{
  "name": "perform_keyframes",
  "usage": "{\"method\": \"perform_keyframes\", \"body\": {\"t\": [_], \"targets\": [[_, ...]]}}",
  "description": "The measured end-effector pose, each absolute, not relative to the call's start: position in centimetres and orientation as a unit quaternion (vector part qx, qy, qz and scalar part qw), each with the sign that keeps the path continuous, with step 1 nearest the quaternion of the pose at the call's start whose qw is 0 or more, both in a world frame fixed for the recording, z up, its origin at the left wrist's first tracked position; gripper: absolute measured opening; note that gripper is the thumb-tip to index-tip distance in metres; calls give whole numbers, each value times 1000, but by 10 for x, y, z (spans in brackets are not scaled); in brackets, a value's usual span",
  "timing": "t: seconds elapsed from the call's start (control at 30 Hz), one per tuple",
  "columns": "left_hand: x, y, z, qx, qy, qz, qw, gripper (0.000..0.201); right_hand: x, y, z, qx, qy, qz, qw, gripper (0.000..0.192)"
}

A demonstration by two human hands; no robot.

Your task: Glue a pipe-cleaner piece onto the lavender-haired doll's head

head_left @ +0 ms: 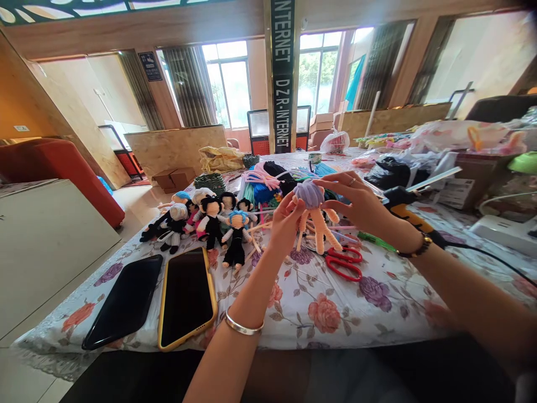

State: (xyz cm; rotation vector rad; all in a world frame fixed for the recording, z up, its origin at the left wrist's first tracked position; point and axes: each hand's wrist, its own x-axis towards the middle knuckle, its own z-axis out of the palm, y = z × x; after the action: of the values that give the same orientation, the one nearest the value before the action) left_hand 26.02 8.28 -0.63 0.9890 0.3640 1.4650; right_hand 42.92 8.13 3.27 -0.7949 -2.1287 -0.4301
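Observation:
Between my hands, above the flowered tablecloth, is a small doll (309,193) with lilac hair and peach limbs that hang down. My left hand (286,219) grips it at the head and side, thumb and fingers closed. From the right, my right hand (350,196) pinches the top and side of the lilac hair. Just below the doll's legs lie red-handled scissors (344,263), their blades partly hidden. Near my right wrist is a green-handled tool (376,242), and behind it a black and yellow glue gun (409,215) with a cord.
Several finished dolls (212,218) sit left of my hands. A black phone (123,299) and a yellow-cased phone (188,296) lie at the front left. Coloured pipe cleaners (262,178) are heaped behind. A white power strip (501,232) and a cardboard box (474,179) stand at right.

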Motion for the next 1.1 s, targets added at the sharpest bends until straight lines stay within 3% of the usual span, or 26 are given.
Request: {"method": "perform_keyframes", "body": {"t": [0.77, 1.1], "targets": [[261, 73, 0, 466, 166, 621, 608, 40, 429, 71, 42, -318, -853, -169, 378, 34], [262, 71, -1, 457, 151, 621, 618, 38, 417, 64, 38, -325, -813, -211, 435, 18]]}}
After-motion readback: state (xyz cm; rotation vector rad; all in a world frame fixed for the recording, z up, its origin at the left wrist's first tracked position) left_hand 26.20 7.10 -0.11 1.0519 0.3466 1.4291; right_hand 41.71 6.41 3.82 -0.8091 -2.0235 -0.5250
